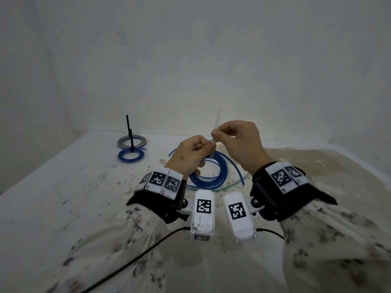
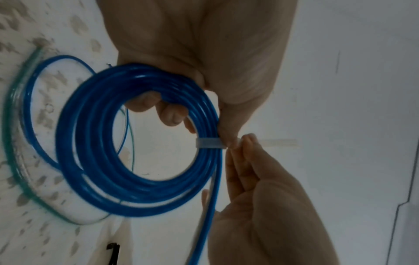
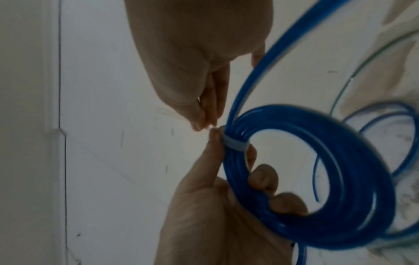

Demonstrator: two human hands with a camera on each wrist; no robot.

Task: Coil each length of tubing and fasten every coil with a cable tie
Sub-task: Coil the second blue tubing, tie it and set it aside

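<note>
A coil of blue tubing (image 1: 211,178) hangs above the table, and my left hand (image 1: 190,153) grips it with fingers curled through the ring. A white cable tie (image 2: 207,143) is wrapped round the coil's strands just beside my left thumb. My right hand (image 1: 232,138) pinches the tie's tail (image 2: 281,142) close to the coil, between thumb and forefinger. In the right wrist view the tie band (image 3: 235,144) sits tight on the coil (image 3: 340,179). One loose end of the blue tubing (image 1: 239,172) trails off to the right.
At the far left of the table lie a grey coil (image 1: 132,141) and a small blue coil (image 1: 130,155), each with a black tie tail (image 1: 128,127) standing up. Loose green tubing (image 2: 13,143) and thin blue tubing (image 2: 34,107) lie under the held coil. The wall stands close behind.
</note>
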